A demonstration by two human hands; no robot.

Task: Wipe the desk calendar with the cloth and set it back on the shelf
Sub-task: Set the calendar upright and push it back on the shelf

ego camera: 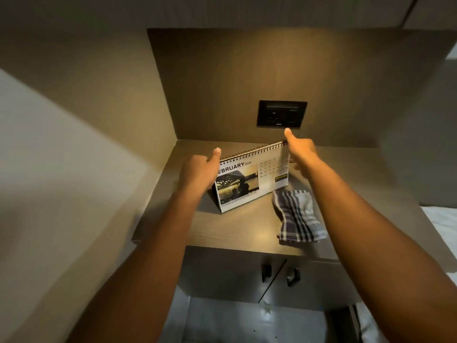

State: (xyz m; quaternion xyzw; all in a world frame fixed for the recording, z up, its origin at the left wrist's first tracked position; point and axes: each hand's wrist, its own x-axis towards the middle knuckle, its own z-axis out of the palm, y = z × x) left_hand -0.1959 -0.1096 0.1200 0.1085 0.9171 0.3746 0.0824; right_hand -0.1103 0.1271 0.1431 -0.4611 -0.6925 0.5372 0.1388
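Desk calendar (249, 180) was stood on the shelf (237, 226), gripped at its 2 upper corners by the left hand (197, 169) and right hand (300, 149), thumbs raised. Just beside it lay the striped cloth (298, 215), untouched.

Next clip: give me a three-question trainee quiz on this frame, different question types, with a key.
1. True or false: the cloth lies on the shelf, held by neither hand.
2. Which month shows on the desk calendar?
3. The left hand and right hand are placed at: A) the calendar's two top corners B) the cloth C) the wall socket

Key: 1 true. 2 February. 3 A.
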